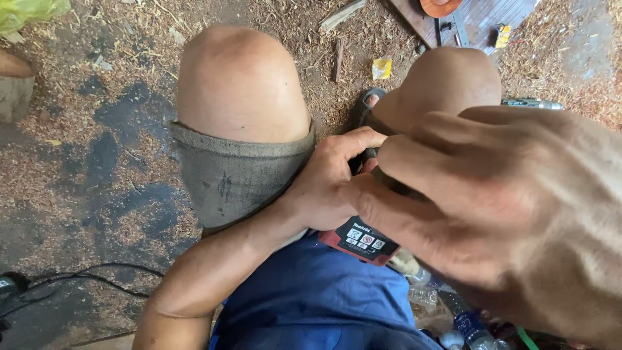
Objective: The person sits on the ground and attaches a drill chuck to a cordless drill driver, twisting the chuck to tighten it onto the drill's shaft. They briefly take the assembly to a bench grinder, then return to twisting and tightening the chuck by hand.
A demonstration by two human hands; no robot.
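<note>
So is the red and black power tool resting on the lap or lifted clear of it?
Cannot tell for sure. Both the left hand and right hand grip the power tool, whose base sits low over the blue shirt; contact is hidden.

Power tool [360, 241] mostly hidden behind right hand [512, 214], blurred, edge-cropped.

We see one thing in hand, a cordless power tool [360, 238], and little of it shows. Its clearest part is the base: a red battery pack with a black face, bearing a small white label and a row of small square symbol stickers. That base juts out below the two hands, tilted, one corner pointing down toward the blue cloth at the lap. A dark strip of the body appears higher up, between the hands and in front of the right knee. The rest is covered, so we cannot tell the tool's exact kind.
</note>
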